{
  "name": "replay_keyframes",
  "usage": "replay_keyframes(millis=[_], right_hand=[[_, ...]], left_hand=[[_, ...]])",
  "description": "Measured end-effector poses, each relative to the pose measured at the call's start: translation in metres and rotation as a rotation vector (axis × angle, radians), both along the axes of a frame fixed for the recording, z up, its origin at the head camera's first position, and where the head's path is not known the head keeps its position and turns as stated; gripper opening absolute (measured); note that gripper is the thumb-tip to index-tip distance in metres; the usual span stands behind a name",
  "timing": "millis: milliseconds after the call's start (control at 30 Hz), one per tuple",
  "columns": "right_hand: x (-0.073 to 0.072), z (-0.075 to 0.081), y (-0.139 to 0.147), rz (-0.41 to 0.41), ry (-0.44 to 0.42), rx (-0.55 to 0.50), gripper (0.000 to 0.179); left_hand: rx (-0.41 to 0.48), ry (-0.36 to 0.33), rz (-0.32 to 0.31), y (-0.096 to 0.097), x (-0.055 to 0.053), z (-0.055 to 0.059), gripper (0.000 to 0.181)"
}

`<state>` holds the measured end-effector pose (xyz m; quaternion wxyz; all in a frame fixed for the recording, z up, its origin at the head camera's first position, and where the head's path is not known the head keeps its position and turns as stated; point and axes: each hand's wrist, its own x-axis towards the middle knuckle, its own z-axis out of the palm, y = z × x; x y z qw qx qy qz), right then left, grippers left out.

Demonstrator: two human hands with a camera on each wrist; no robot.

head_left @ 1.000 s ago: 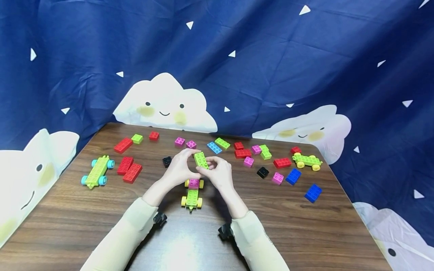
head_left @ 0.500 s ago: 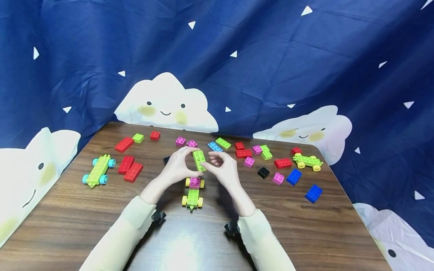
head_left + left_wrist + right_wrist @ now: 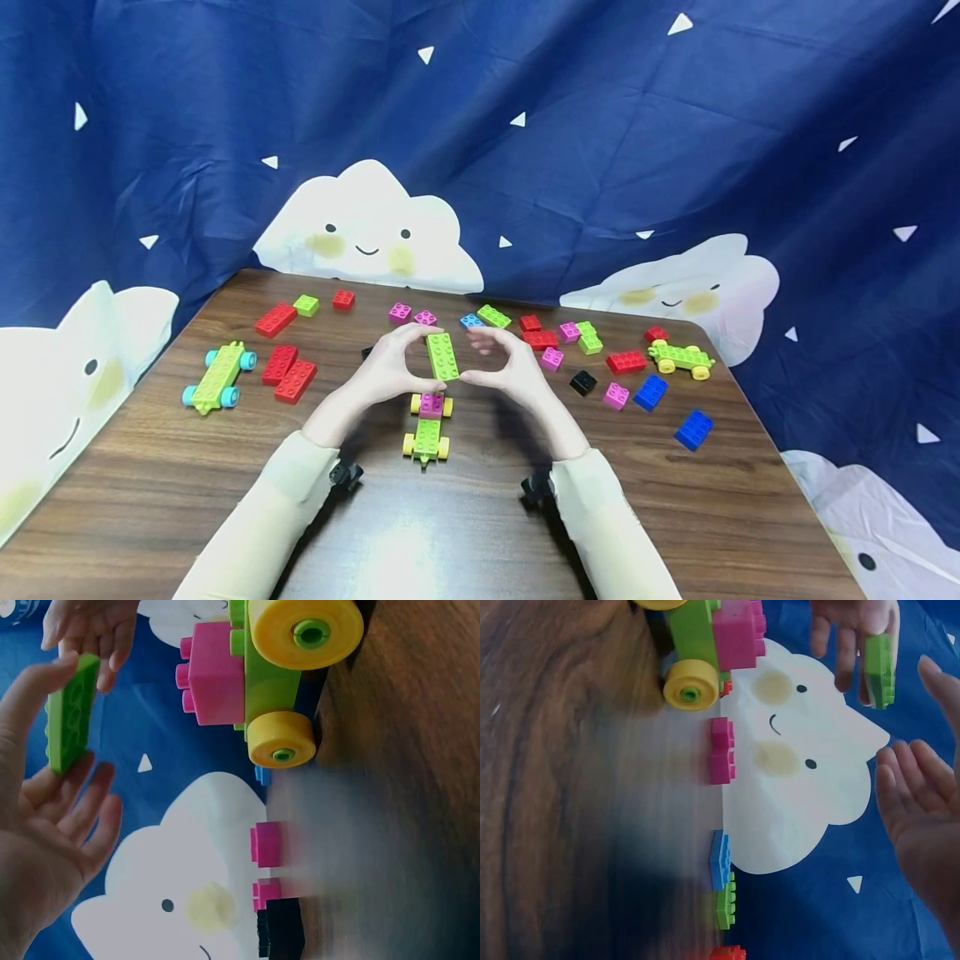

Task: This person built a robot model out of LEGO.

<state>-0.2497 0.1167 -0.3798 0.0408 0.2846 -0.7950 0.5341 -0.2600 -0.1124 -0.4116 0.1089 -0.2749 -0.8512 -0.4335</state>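
My left hand (image 3: 378,371) pinches a thin lime-green building brick (image 3: 443,357) by its two ends, thumb at the near end and fingers at the far one. In the left wrist view, the green brick (image 3: 73,716) hangs well above the tabletop. My right hand (image 3: 517,371) is just to its right, fingers and thumb spread apart and holding nothing; the right wrist view shows a gap between this hand (image 3: 922,825) and the brick. Below both hands stands a lime-green toy car base (image 3: 427,437) with yellow wheels, a pink brick (image 3: 431,406) fixed on its far end.
A green car base with blue wheels (image 3: 217,379) stands on the left, another with yellow wheels (image 3: 680,356) on the right. Red bricks (image 3: 295,382), blue bricks (image 3: 693,429) and several pink, green and black ones lie around the table (image 3: 675,517). A curtain (image 3: 480,125) hangs behind.
My right hand has let go of the lime-green brick and moved away to the right, its fingers opening. The left hand keeps the brick nearly in place, turning it slightly.
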Motion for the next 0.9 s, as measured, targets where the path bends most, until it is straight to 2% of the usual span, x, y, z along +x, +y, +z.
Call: replay_keyframes(millis=[133,300,400,667,900], right_hand=[[0.004,0.002,-0.003,0.063,0.02,0.059,0.067],[0.004,-0.003,-0.008,0.112,-0.033,0.067,0.074],[0.005,-0.003,-0.01,0.122,-0.048,0.086,0.075],[0.007,-0.003,-0.011,0.123,-0.009,0.095,0.072],[-0.012,-0.032,-0.009,0.092,0.007,0.091,0.074]], left_hand=[[0.004,-0.001,-0.06,-0.002,-0.001,-0.001,0.074],[0.01,-0.016,-0.113,-0.005,-0.002,-0.002,0.071],[0.02,-0.036,-0.138,-0.007,-0.002,-0.002,0.071],[0.03,-0.053,-0.176,-0.009,-0.003,-0.002,0.073],[0.014,-0.084,-0.171,-0.009,-0.003,0.0,0.074]])
